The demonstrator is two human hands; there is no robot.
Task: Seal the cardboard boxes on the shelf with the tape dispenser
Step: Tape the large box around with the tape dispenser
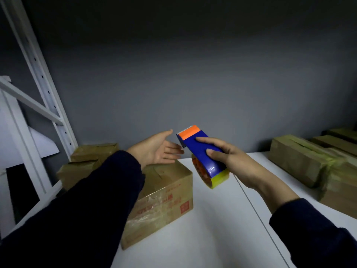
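- Hidden first: the left sleeve (87, 200) covers the left part of the nearest cardboard box (166, 194), so its top seam shows only in part.
- The tape dispenser (199, 149), blue with an orange nose, is up in the air over the white shelf (212, 229), just right of that box. Its yellowish tape roll (212, 176) peeks out below, half hidden.
- The right hand (229, 159) wraps round the dispenser's body, thumb and index finger on its top face.
- The left hand (158, 149) is spread flat, fingers straight, holding nothing, just beside the orange nose and above the box's far end.
- Count: 1 dispenser, 1 roll, 2 hands.
- Boxes: 1 near, with 2 more boxes (92, 149) dim behind it by the white upright (48, 89).
- On the right, tape-wrapped boxes (301, 159) run off the frame edge; at least 2, but I cannot tell the full number.
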